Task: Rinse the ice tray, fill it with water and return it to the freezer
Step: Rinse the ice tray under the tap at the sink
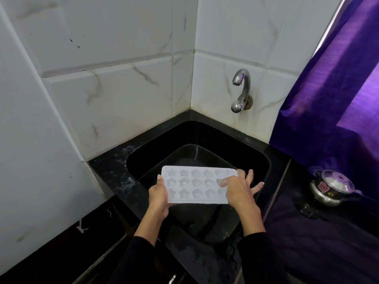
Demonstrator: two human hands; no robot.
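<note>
Ice tray, white with star and flower moulds, is held over the black sink, roughly level, cavities up. It is well below and to the left of the tap, not under the spout. No water stream visible from the tap.

Left hand grips the tray's left short edge, thumb on top, fingers curled underneath. Right hand lies over the right end, thumb across the top of the moulds, fingers spread and fairly straight past the edge; it looks more like a steadying press than a firm clasp.

Risks, as judged from here:
- The right hand's loose hold leaves the left carrying most of the weight. Once filled, the tray could tip to the right and spill.
- The plastic looks thin, so a twist between the two hands may flex it and slop water out.
- The tap stands off to the right, so the tray must shift over. A strong flow could splash out of the shallow moulds.
- The counter beside the sink looks wet. Drips on the way to the freezer are likely.

Not made out:
- Whether the moulds hold water or are dry.
- The rightmost cavities, covered by the right hand.
- The sink bottom and drain, too dark to read.
- The freezer, not in view.
- A steel lidded pot sits on the counter to the right; contents unseen.
</note>
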